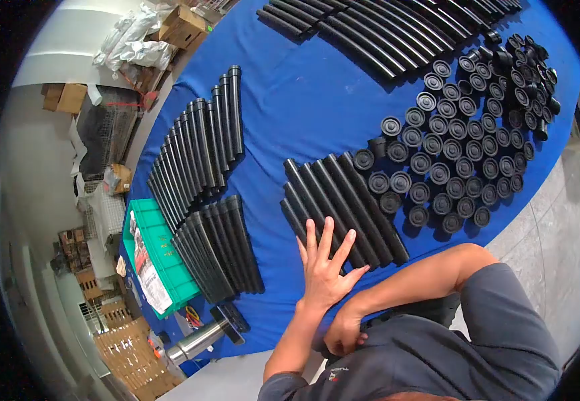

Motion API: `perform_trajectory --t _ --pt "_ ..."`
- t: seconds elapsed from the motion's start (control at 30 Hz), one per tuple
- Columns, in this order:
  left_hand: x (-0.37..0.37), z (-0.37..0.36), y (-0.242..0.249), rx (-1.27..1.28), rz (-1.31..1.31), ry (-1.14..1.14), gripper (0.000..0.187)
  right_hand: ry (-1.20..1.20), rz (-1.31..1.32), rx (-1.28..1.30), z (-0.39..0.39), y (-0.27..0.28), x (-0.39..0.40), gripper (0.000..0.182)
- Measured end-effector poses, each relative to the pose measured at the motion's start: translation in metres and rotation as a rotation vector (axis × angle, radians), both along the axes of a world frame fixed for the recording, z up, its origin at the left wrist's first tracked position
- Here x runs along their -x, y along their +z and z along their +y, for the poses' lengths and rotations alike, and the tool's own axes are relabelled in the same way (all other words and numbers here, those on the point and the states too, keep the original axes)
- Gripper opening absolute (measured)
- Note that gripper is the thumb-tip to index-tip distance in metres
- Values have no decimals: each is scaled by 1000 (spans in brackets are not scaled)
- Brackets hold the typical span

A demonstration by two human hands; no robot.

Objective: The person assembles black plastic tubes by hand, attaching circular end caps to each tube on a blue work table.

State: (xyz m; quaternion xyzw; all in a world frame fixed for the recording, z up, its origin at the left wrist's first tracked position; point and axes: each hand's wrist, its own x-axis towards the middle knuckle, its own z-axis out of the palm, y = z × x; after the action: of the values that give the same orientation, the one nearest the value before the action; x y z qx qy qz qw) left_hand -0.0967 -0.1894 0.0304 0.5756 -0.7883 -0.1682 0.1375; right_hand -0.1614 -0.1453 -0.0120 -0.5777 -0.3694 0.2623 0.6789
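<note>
My left hand lies palm down with fingers spread on the near ends of a row of black plastic tubes on the blue cloth. Its thumb points right, across the tube ends. Close to my body, below the tubes, my right hand is closed with its fingers curled in; whatever it may hold is hidden. To the right of the tubes stand many round black caps with ringed tops, grouped close together.
Capped black tubes and another stack lie left, beside a green crate holding printed paper. A metal cylinder on a black base stands at the near-left edge. More tubes lie at the far side of the blue-covered table.
</note>
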Motion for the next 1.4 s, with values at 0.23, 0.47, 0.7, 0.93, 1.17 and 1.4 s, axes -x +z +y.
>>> perform_trajectory --t 0.23,0.47,0.7,0.93,1.17,1.4 --pt "5 -21 -1 9 -4 -42 81 -15 62 -30 0 0 -1 18" --pt "-7 -20 5 -21 94 -88 97 -53 101 -49 3 -9 -1 24" --pt "-36 13 -3 -38 85 -129 97 -63 122 -30 -9 2 3 25" --pt "-36 -8 -11 36 148 -81 81 -65 132 -4 -9 3 2 28" --pt "-39 -28 10 129 124 -99 98 -80 131 -76 -1 -8 1 28" --pt "-65 -153 -8 224 226 87 69 -108 162 -62 -3 -8 2 24"
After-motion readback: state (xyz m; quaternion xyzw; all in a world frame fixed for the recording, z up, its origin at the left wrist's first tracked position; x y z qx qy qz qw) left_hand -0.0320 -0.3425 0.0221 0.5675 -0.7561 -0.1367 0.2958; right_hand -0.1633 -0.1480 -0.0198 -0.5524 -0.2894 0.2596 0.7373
